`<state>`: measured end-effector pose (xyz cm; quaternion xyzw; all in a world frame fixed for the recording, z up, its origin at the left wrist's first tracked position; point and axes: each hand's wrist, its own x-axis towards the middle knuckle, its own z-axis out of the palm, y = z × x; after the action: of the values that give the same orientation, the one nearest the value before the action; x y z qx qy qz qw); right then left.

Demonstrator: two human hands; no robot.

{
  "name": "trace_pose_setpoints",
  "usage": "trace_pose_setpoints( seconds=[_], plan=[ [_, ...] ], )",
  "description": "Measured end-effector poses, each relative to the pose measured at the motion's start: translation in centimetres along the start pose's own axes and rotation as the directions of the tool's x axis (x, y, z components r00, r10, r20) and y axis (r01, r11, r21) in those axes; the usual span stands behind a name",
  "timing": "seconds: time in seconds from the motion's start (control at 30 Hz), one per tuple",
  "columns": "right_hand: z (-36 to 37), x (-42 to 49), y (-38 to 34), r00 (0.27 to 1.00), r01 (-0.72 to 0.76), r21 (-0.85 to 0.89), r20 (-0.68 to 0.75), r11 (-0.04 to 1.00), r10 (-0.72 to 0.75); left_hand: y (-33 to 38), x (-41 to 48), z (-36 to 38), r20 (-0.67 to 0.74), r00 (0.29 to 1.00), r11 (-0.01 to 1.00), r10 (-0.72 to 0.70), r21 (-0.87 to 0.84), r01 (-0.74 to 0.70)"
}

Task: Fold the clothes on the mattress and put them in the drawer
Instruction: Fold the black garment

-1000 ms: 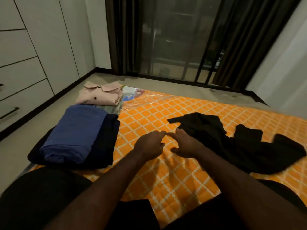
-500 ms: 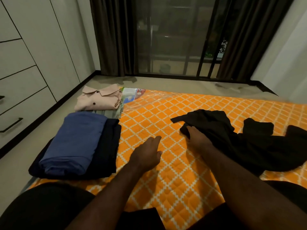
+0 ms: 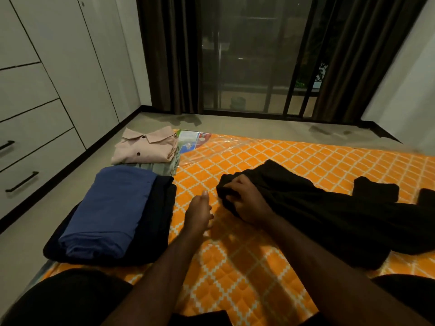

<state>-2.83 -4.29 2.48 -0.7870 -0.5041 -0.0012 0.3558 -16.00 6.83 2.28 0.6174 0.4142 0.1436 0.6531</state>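
On the orange patterned mattress, a crumpled black garment is lying spread toward the right side, unfolded. The right hand is gripping the garment's near-left edge, its fingers curling into a bunch of the cloth. The left hand is holding nothing, its fingers lying loosely extended just left of the right hand; whether it is touching the mattress is not clear. Along the mattress's left edge, a folded blue garment is sitting on top of a folded dark one. Beyond that stack, a folded pink shirt is resting on another folded piece at the far corner. Against the left wall, drawers with black handles are standing closed.
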Motion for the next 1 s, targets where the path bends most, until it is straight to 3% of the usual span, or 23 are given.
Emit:
trace_pose_setpoints(
  seconds=[0.07,0.17,0.3,0.37,0.43,0.47,0.53,0.6,0.7,0.87,1.0],
  plan=[
    [-0.3,0.3,-2.7,0.996,0.081,0.102,0.035,0.992,-0.085,0.7,-0.3,-1.4,0.035,0.985,0.923,-0.171,-0.343,0.172],
    [-1.7,-0.7,-5.9,0.981,0.081,0.244,0.152,0.966,-0.12,1.1,-0.9,-3.1,0.11,0.974,0.86,-0.198,-0.457,0.227],
    [-4.4,-2.6,-8.3,0.966,0.034,0.318,0.232,0.947,-0.113,0.2,-0.4,-2.9,0.139,0.976,0.935,-0.165,-0.294,0.2],
    [-5.8,-3.6,-8.3,0.965,-0.08,0.335,0.262,0.939,-0.011,-0.8,-0.1,-2.8,0.139,0.986,0.985,-0.096,-0.131,0.115],
    [-6.8,-4.9,-7.4,0.96,-0.156,0.204,0.262,0.966,0.1,-1.8,0.6,-2.6,0.144,0.99,0.992,0.015,0.123,-0.033],
    [-7.2,-5.6,-6.9,0.951,-0.177,0.073,0.271,0.981,0.152,-2.5,0.9,-2.5,0.148,0.983,0.945,0.112,0.29,-0.152],
    [-7.3,-6.7,-5.8,0.915,-0.201,-0.163,0.32,0.966,0.245,-3.1,1.1,-2.1,0.201,0.938,0.743,0.281,0.573,-0.346],
    [-6.9,-7.5,-5.1,0.878,-0.234,-0.251,0.362,0.939,0.315,-3.0,0.3,-1.8,0.239,0.908,0.553,0.344,0.73,-0.402],
    [-5.9,-7.6,-5.2,0.855,-0.22,-0.337,0.386,0.916,0.347,-2.6,-0.3,-1.6,0.338,0.788,0.361,0.515,0.748,-0.557],
    [-4.3,-7.5,-5.2,0.769,-0.074,-0.549,0.5,0.832,0.399,-1.4,-0.9,-1.5,0.333,0.811,0.426,0.481,0.719,-0.549],
    [-4.3,-7.7,-5.6,0.878,0.053,-0.633,0.399,0.772,0.266,-0.5,-0.9,-1.8,0.243,0.852,0.508,0.464,0.714,-0.481]
  ],
)
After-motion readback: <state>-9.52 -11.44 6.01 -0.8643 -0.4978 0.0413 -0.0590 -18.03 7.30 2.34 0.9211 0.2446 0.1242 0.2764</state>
